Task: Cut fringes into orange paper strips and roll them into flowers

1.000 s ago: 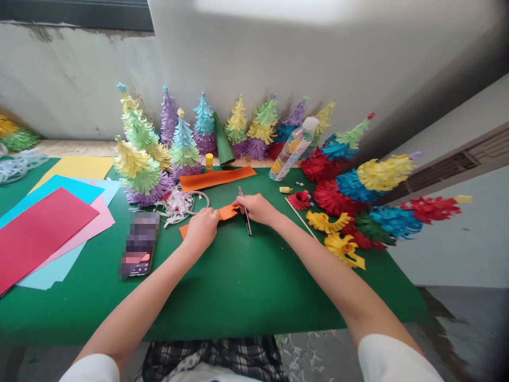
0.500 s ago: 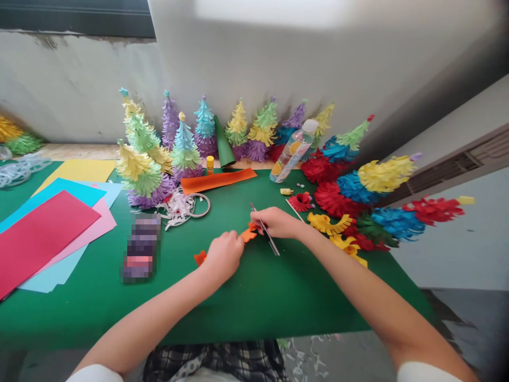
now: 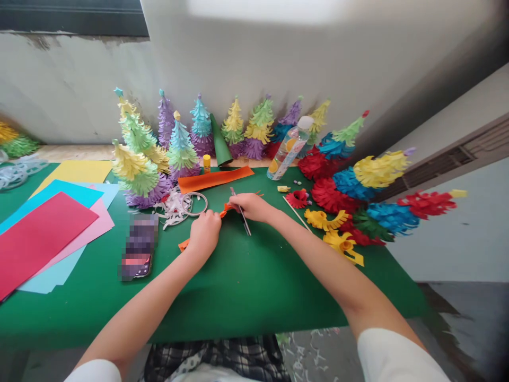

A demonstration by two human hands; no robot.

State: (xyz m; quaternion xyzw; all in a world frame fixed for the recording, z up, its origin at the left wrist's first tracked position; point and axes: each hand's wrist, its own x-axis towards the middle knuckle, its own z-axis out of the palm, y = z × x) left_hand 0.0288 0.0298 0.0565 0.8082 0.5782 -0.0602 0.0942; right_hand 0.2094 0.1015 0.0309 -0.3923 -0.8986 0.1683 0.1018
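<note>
**Orange piece part-worked; extent hidden**

Your orange fringed strip [image 3: 225,210] is between your hands, over the green table [image 3: 254,292]. Left hand [image 3: 205,229] pinches it; right hand [image 3: 251,207] grips a slim metal tool [image 3: 244,219] at its other end. Hands close, apart. Can't tell how much is shaped; fingers cover it. Behind: flat orange sheet [image 3: 216,179] looks uncut, green cone [image 3: 220,142] bare. Multicolored paper trees [image 3: 183,151] look finished, I'd say.

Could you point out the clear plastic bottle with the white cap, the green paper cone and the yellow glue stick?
Clear plastic bottle [image 3: 285,154]: head view, middle.
Green paper cone [image 3: 221,144]: head view, side.
Yellow glue stick [image 3: 207,161]: head view, cap.
</note>
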